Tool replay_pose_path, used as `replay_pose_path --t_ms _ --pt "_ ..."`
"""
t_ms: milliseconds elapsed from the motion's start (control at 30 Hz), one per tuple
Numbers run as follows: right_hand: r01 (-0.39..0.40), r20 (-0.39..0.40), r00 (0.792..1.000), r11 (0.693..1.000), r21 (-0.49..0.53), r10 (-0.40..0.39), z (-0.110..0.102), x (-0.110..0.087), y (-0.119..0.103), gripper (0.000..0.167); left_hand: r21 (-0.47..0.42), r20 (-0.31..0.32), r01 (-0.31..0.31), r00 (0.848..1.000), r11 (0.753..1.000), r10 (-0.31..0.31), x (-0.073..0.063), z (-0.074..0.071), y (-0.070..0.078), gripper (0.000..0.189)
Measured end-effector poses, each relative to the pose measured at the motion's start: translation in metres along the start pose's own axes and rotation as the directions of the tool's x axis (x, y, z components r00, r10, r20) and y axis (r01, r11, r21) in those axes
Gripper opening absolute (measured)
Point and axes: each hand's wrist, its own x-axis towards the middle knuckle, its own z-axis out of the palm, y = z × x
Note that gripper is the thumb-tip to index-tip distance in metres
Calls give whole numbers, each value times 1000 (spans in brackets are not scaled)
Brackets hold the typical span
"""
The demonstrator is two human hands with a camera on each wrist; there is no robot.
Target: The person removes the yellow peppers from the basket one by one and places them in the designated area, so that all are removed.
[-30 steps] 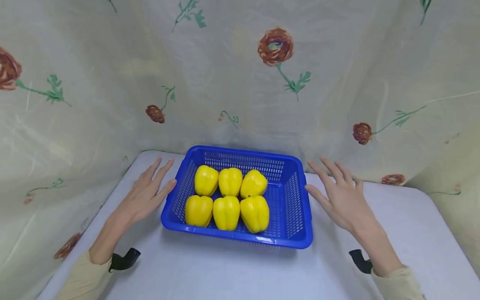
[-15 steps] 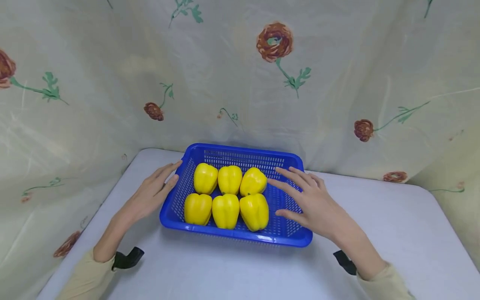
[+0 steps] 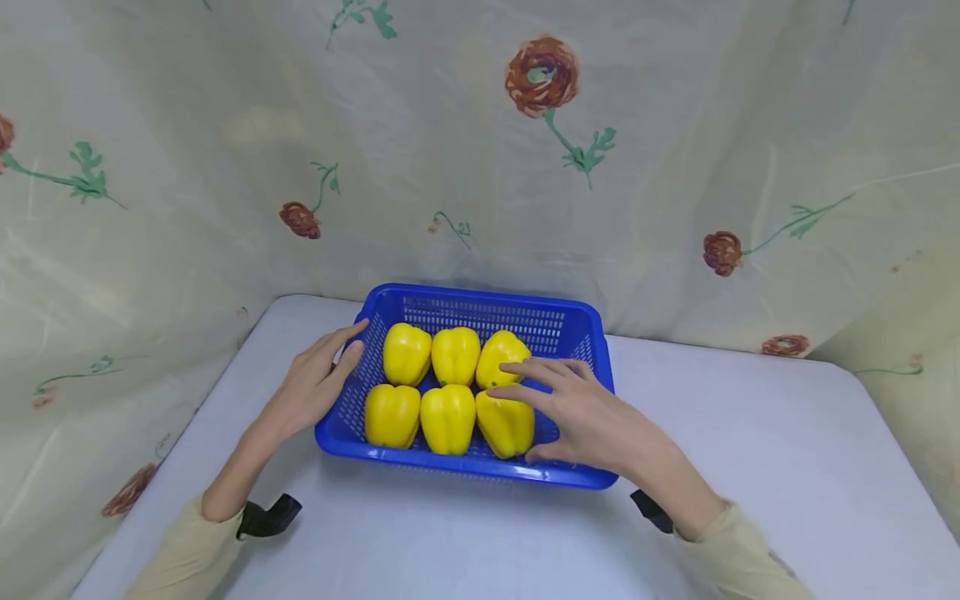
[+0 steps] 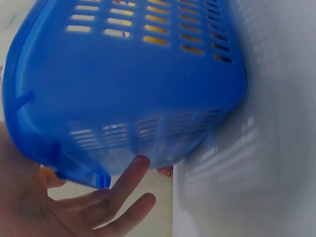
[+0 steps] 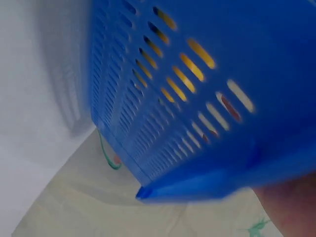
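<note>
Several yellow bell peppers (image 3: 447, 419) stand in two rows in a blue plastic basket (image 3: 480, 468). My right hand (image 3: 592, 417) is over the basket's right part. Its spread fingers reach across the front-right bell pepper (image 3: 506, 425) and overlap the back-right bell pepper (image 3: 501, 357), with the thumb low beside the front one. At the basket's left rim is my left hand (image 3: 311, 387), thumb and index tip right at the edge. In the left wrist view, its loosely extended fingers (image 4: 131, 177) lie outside the wall, below the rim. The right wrist view shows mostly slotted basket wall (image 5: 148, 98).
The basket stands on a white table (image 3: 450, 542), near its back edge. Behind it hangs a pale curtain (image 3: 420, 125) with printed flowers. Black wrist mounts (image 3: 270, 517) sit below both hands. The basket's right portion holds no peppers.
My right hand has moved left from outside the basket, over its right rim, to the right-hand peppers. My left hand has moved slightly right, onto the left rim.
</note>
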Motion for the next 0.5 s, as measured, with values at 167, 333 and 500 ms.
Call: replay_pose_path --t_ms 167,333,500 --pt "30 25 999 1000 9 -30 10 7 0 82 -27 -22 41 999 999 -41 3 5 2 55" --pt "36 49 998 999 10 -36 17 9 0 83 -47 -27 82 996 996 -83 5 9 3 56" --pt "35 59 998 999 7 -35 21 9 1 82 -61 -24 104 994 993 -105 7 12 3 56"
